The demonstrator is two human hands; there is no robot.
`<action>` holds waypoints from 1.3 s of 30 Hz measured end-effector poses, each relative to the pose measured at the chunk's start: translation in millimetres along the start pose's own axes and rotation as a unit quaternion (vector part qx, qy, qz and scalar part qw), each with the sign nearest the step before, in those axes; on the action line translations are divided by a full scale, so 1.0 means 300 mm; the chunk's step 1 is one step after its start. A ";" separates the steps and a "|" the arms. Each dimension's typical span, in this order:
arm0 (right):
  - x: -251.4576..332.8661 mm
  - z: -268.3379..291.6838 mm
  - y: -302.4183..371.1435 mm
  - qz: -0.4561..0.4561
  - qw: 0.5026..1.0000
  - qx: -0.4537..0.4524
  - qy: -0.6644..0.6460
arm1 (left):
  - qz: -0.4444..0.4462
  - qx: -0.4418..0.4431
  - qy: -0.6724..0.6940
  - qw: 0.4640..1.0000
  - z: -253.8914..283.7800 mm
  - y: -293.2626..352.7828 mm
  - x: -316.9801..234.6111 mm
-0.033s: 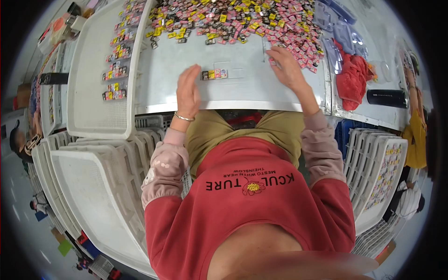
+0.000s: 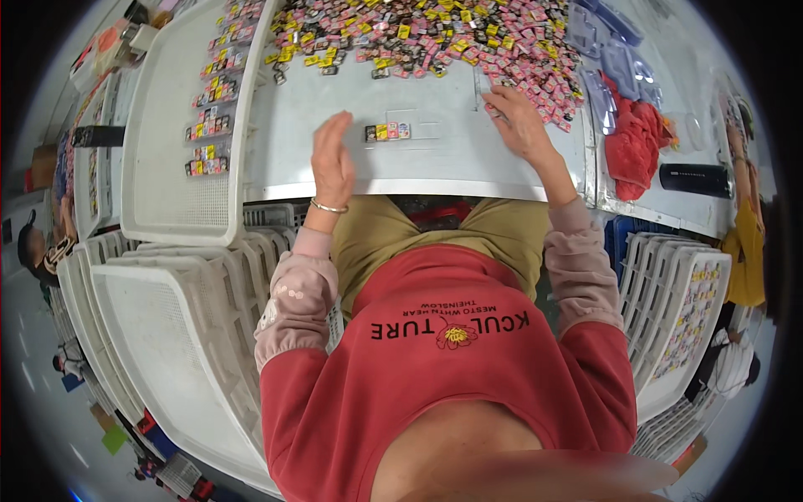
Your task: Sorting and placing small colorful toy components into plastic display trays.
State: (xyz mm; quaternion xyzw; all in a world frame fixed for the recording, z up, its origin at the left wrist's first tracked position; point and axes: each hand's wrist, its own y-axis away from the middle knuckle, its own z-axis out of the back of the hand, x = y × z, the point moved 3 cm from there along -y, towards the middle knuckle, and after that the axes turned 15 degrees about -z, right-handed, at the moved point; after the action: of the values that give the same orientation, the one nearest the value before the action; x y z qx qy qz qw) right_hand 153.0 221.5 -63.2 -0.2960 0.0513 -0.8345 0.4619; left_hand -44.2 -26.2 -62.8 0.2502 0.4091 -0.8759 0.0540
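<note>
A short row of small rectangular pieces (image 2: 387, 131), black, yellow, pink and white, lies on the pale tabletop. Just left of the row, my left hand (image 2: 333, 159) is open, its fingers stretched out and blurred at the tips, not touching the pieces. My right hand (image 2: 520, 130) is open at the right, with thumb and fingers apart. A small pink piece shows by its fingertips; whether they touch it I cannot tell. Beyond both hands spreads a big loose heap of similar pieces (image 2: 427, 38), mostly pink toward the right.
A white tray (image 2: 155, 180) at the left holds several grouped rows of pieces. Clear plastic trays (image 2: 606, 50), a red cloth (image 2: 631, 146) and a black cylinder (image 2: 694, 178) are at the right. Stacked white crates (image 2: 159, 326) flank me. Other people are at both sides.
My left hand has shifted slightly left, away from the row. My right hand has barely moved, its fingers a little more curled. The row keeps its place on the table.
</note>
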 end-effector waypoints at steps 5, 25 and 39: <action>-0.005 -0.030 0.019 -0.030 0.998 0.054 -0.022 | -0.008 -0.039 -0.070 0.997 0.005 -0.022 -0.002; 0.032 -0.073 -0.059 -0.013 0.974 0.220 -0.048 | -0.107 0.144 -0.090 0.980 -0.158 -0.015 -0.088; 0.066 -0.089 -0.061 -0.027 0.980 0.195 -0.023 | -0.107 0.150 -0.087 0.979 -0.150 -0.010 -0.098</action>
State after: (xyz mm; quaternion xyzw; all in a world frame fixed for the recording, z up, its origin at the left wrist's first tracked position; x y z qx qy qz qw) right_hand 117.1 210.9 -69.8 -0.2206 -0.1316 -0.8336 0.4891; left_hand -1.9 6.0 -70.7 0.1330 0.2908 -0.9466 -0.0423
